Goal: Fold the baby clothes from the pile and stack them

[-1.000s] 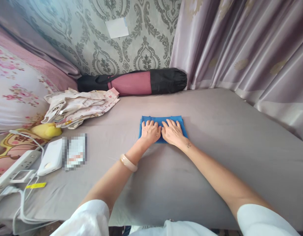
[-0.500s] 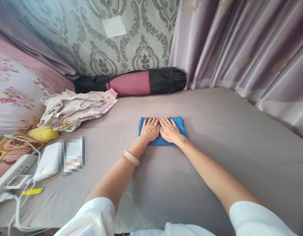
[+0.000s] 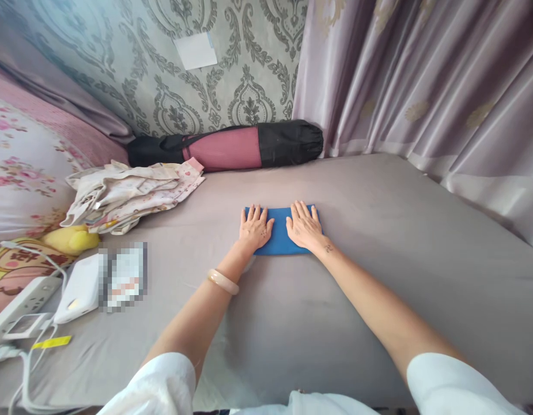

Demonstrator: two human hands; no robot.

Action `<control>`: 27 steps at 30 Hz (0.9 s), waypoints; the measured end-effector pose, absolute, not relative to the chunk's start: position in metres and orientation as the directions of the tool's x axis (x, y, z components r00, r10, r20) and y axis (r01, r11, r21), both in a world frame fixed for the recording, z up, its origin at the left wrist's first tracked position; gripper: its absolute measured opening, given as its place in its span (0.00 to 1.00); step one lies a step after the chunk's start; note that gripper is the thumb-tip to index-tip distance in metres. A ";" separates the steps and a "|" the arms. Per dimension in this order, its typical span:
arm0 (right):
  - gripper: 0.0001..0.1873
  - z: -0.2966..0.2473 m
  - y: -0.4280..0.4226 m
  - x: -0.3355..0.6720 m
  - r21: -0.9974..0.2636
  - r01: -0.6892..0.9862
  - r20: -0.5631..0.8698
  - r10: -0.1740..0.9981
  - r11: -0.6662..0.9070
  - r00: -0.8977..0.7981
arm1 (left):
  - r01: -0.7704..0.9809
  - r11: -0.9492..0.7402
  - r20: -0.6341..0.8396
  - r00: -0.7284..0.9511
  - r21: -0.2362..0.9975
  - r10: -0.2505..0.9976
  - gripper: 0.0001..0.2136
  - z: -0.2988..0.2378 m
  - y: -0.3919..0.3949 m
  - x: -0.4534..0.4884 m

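A folded blue cloth [image 3: 279, 230] lies flat on the grey sheet [image 3: 361, 219], roughly a rectangle. My left hand [image 3: 254, 229] rests palm down on its left end, fingers spread and pointing away from me. On the right end lies my right hand [image 3: 306, 225], also flat with the fingers stretched out. A strip of bare blue fabric shows between the two hands. The outer side edges of the cloth are partly hidden under my hands. A pale bangle [image 3: 223, 282] circles my left wrist.
Along the wall lies a black and pink rolled bag [image 3: 238, 147]. Left of it is a pile of light clothes [image 3: 132, 193]. Nearer on the left are a yellow plush toy [image 3: 74, 239], a white power bank [image 3: 81, 287], a power strip [image 3: 22, 308] and white cables. Curtains [image 3: 400, 86] hang at the right.
My hands have slid apart from the middle of the blue cloth, the left one to the left and the right one to the right. The view has shifted slightly.
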State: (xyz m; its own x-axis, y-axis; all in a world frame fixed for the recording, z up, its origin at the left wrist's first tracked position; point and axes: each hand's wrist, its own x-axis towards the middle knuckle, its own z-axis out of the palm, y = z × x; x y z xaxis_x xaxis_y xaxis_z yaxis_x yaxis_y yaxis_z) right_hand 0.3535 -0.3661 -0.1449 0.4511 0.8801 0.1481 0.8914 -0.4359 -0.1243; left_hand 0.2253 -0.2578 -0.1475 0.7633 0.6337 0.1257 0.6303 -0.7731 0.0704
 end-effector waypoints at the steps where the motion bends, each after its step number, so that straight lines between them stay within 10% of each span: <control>1: 0.32 -0.147 -0.367 0.354 -0.121 0.887 0.136 0.878 -0.445 0.459 | 0.635 -0.768 0.112 0.760 0.079 0.640 0.28 -0.149 -0.257 0.225; 27: 0.34 -0.154 -0.380 0.371 -0.169 0.815 0.069 0.818 -0.555 0.571 | 0.702 -0.681 0.050 0.688 0.208 0.724 0.30 -0.157 -0.246 0.202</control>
State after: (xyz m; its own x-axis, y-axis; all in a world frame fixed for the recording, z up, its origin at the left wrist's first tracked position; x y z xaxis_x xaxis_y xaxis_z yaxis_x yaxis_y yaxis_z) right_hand 0.3713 -0.3801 -0.1537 0.5710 0.8180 0.0688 0.8148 -0.5545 -0.1692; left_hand 0.2023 -0.2457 -0.1566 0.6876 0.7243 0.0502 0.7021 -0.6810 0.2080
